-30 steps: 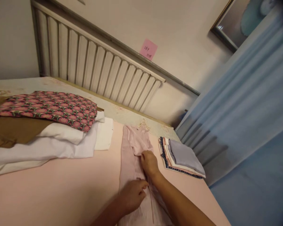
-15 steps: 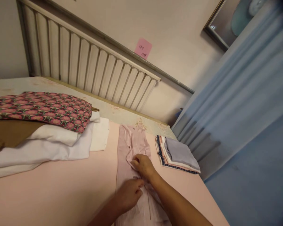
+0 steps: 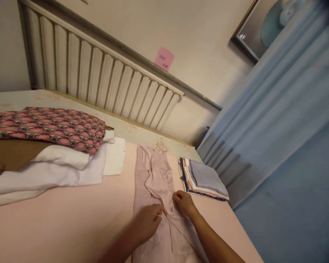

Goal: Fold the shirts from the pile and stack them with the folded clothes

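A pale pink garment (image 3: 144, 182), probably a shirt, lies lengthwise before me, folded into a long strip with a loose, wrinkled layer on top. My left hand (image 3: 149, 223) rests on its middle, fingers curled and pinching the cloth near a crease. At the garment's right edge, my right hand (image 3: 185, 204) has thumb and fingertips closed on the fabric. The lower end of the garment runs out of view between my forearms.
Left of the garment lies a pile with a floral-patterned cloth (image 3: 57, 128), a brown cloth (image 3: 16, 153) and white clothes (image 3: 65, 173). A folded clothes stack (image 3: 208, 179) sits right, beside a blue curtain (image 3: 263, 146). Behind are a radiator (image 3: 98, 73) and wall.
My right hand has moved right and slightly toward me, from the garment's middle to its right edge. The top layer now lies more spread. My left hand has barely shifted.
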Motion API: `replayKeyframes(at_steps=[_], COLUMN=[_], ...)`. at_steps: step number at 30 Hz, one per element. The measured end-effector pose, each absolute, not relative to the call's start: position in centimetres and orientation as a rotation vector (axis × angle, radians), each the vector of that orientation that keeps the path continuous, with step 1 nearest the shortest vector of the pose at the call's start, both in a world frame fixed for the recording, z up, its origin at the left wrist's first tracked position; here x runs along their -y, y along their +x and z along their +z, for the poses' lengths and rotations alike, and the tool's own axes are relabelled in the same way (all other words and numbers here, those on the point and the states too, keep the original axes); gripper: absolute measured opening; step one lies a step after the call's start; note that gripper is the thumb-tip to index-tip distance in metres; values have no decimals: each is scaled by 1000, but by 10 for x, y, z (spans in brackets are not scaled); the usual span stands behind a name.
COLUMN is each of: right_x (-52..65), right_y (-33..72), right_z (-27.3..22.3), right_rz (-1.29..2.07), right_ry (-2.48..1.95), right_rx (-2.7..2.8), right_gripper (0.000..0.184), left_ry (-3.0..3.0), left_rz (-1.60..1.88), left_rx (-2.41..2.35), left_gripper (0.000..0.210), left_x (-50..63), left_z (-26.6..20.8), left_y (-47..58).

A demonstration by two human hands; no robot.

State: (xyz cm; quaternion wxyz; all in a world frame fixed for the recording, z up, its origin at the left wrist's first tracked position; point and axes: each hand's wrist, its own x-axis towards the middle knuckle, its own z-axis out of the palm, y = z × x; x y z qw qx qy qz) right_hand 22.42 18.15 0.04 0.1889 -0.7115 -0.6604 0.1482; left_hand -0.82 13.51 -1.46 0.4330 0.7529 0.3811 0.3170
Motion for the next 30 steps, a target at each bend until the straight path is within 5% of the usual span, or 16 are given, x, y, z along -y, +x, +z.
replayKeyframes(at_steps=[14,18,20,30], right_x=[-116,-89,-78,-30], right_y=[265,276,280,295], right_z=[11,20,23,51], right_rz=[605,686,635,271], right_ry=[-1971,-2034,-2115,-2318], right_rx=[1879,1892,1926,2101], right_gripper=[23,13,5,24], left_ry=[1887,1875,1872,1857], left_rz=[753,742,741,743], left_rx=[-1002,-1012,-1015,-1020], left_gripper=[31,30,30,28], left_x=[-133,-133,-133,-134], left_z=[-1,1,0,-1], left_y=[-16,-16,-16,-15])
